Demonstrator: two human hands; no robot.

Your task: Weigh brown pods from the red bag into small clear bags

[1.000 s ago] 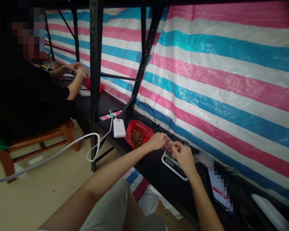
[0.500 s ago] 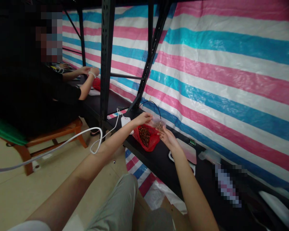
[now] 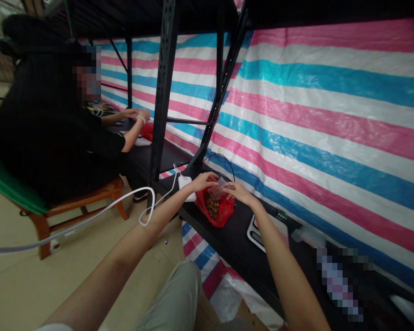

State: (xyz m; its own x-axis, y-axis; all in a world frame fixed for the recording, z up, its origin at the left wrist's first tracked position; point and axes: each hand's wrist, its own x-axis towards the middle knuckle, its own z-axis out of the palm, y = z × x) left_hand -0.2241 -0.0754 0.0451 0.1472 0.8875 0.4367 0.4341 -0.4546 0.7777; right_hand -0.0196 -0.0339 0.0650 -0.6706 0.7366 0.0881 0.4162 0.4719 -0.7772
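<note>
Between both hands, over a red plastic bag (image 3: pixel 227 215), is a small clear plastic bag (image 3: pixel 216 190). My left hand (image 3: pixel 203 181) pinches its left side with bent fingers. On the other side, the fingers of my right hand (image 3: pixel 238 192) are closed on it near the top. The red bag lies wide-mouthed on the black shelf, with many small brown pieces (image 3: pixel 212 205) inside. Whether anything is left in the clear bag is hard to make out.
A white power bank (image 3: pixel 185 183) with a cable stands left of the red bag. Right of it lies a white scale (image 3: pixel 255 236), then a clear plastic container (image 3: pixel 309 236). A black metal post (image 3: pixel 162 92) rises at left; a co-worker (image 3: pixel 51 119) sits beyond it.
My right hand has turned over, palm downward, and the clear bag has dropped closer to the red bag's mouth. The brown bits seen in it before no longer plainly show. The view has tilted up slightly.
</note>
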